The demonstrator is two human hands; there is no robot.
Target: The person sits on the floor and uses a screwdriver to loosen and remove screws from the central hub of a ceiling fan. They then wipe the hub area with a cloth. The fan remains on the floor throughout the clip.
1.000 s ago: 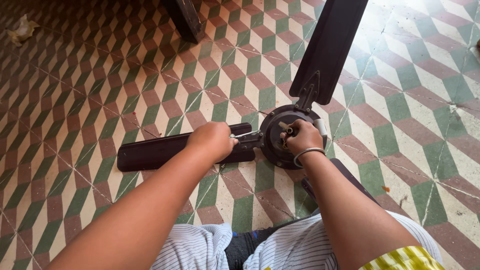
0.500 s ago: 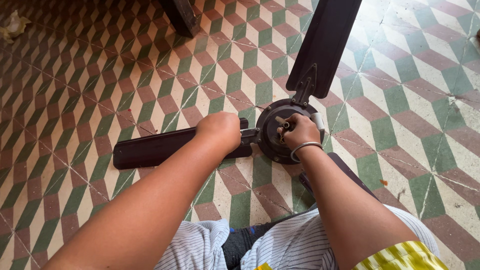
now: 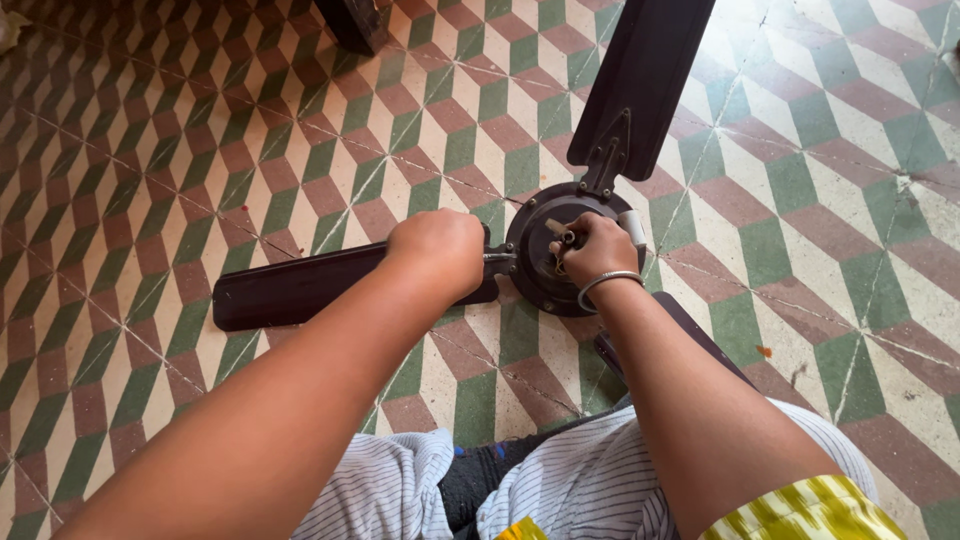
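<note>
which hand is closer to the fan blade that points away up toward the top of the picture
Right. The right hand rests on the round motor hub just below that upper blade. The left hand sits farther left, gripping the side blade.

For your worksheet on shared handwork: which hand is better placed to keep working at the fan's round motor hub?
Right, probably. The right hand already rests on the motor hub, fingers at its centre. The left hand grips the fan blade beside it.

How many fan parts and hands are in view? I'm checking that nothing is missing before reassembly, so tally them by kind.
Dark brown fan blades: 3 (left, top, lower right, mostly hidden by the arm)
Fan motor hub: 1
Hands: 2 (left hand, right hand)
Metal bangle: 1
Total: 7
</note>
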